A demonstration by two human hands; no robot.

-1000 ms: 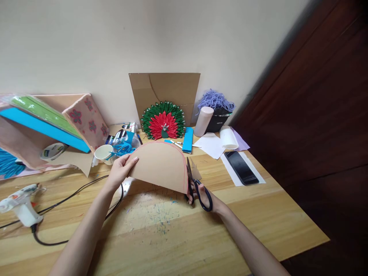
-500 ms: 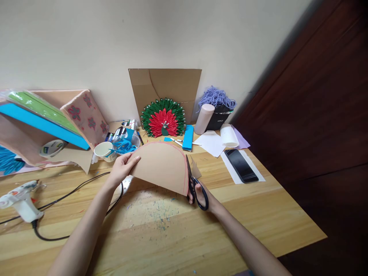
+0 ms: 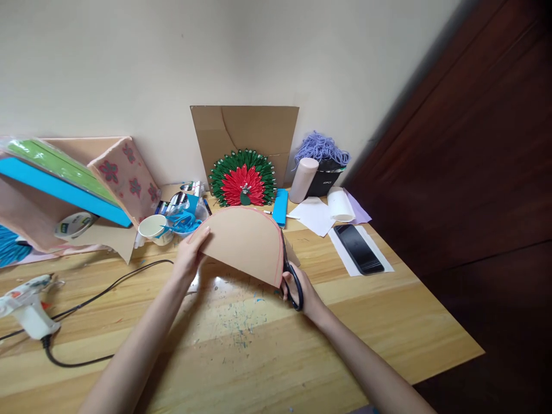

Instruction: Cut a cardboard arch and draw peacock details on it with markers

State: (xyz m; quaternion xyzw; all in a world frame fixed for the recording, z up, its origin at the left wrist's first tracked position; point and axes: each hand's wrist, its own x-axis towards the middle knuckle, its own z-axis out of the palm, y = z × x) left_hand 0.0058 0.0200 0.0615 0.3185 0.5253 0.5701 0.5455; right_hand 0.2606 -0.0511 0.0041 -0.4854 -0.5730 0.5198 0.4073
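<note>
My left hand grips the left edge of a brown cardboard half-disc with a red line drawn along its curved rim, holding it tilted above the wooden table. My right hand holds black-handled scissors, whose blades run up along the right side of the half-disc at the red line. A small offcut of cardboard sticks out just right of the blades.
A red-and-green fan craft leans on a cardboard sheet at the wall. A phone lies on white paper at right. A glue gun and its black cord lie at left, near a paper cup and stacked foam sheets.
The scissor handles have closed together and the blades moved further up the curved edge. Both hands and the half-disc shifted slightly away from me.
</note>
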